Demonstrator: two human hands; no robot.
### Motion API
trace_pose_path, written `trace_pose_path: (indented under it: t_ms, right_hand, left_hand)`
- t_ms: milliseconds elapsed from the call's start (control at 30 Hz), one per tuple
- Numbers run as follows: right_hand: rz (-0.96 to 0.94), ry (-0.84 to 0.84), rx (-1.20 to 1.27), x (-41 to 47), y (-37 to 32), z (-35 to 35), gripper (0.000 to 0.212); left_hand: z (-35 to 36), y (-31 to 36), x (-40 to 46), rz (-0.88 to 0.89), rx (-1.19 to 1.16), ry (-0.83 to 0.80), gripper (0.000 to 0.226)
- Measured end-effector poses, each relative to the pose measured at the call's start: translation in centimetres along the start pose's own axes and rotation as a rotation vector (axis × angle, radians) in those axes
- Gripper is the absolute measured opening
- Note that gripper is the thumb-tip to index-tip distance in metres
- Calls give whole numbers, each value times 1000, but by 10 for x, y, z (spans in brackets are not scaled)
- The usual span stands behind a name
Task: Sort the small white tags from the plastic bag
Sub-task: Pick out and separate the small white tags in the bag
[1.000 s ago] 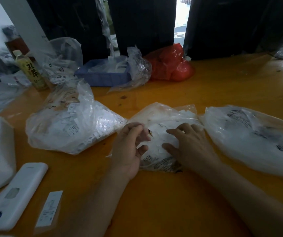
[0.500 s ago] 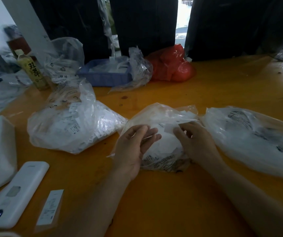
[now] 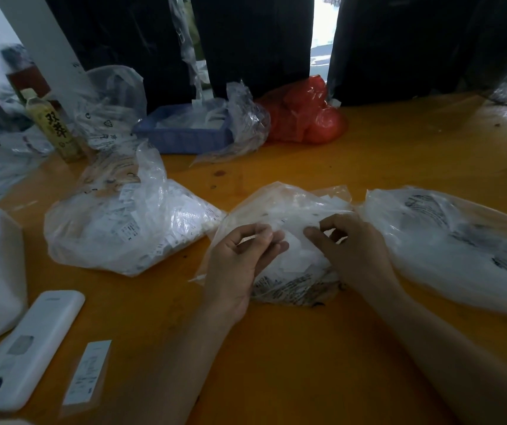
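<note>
A clear plastic bag (image 3: 289, 204) holding several small white tags (image 3: 295, 259) lies on the orange table in front of me. My left hand (image 3: 240, 265) rests at the bag's left side, its thumb and curled fingers pinching what looks like a thin tag or film; the item is hard to make out. At the bag's right side, my right hand (image 3: 356, 253) has its fingers curled, and its fingertips pinch a white tag over the pile. The printed lower edge of the bag shows between my wrists.
A fuller bag of tags (image 3: 123, 231) lies to the left and a flatter clear bag (image 3: 460, 246) to the right. Behind them stand a blue tray (image 3: 184, 136), a red bag (image 3: 304, 115) and a bottle (image 3: 55, 130). A white device (image 3: 28, 348) and a label card (image 3: 88, 372) lie near left.
My right hand has lifted from pressing flat on the bag to pinching a tag with curled fingers. My left hand has opened somewhat and turned its palm up beside the bag.
</note>
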State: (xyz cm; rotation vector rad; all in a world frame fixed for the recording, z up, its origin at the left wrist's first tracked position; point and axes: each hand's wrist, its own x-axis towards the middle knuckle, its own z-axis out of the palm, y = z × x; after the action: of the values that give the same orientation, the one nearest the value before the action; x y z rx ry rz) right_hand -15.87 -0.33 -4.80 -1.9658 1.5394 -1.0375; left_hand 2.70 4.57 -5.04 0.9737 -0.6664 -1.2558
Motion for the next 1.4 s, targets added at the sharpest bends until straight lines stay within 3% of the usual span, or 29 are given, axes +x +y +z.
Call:
trace_pose_path:
  t_ms: [300, 467, 667, 933, 1067, 1133, 1267, 1400]
  right_hand:
    - [92, 10, 52, 6, 1, -8, 43]
    - [130, -26, 59, 9, 7, -10, 40]
    - [125, -16, 28, 7, 10, -10, 12]
    - [20, -101, -84, 0, 0, -9, 31]
    - [-48, -179, -156, -2, -3, -9, 27]
    - [-44, -169, -73, -1, -1, -12, 26]
    - [8, -105, 211, -1, 2, -17, 22]
    - [-10, -30, 351, -4, -2, -20, 8]
  left_hand:
    - [2, -3, -2, -14, -2, -7, 30]
    - [4, -2, -3, -21, 9, -3, 37]
    - [3, -5, -5, -30, 13, -46, 25]
    - [6, -4, -9, 48, 132, -172, 14]
    - [3, -9, -8, -26, 268, -143, 12]
    - [1, -11, -7, -102, 255, -114, 10]
    - [0, -8, -4, -135, 114, -121, 32]
    - [-1, -8, -2, -122, 74, -121, 20]
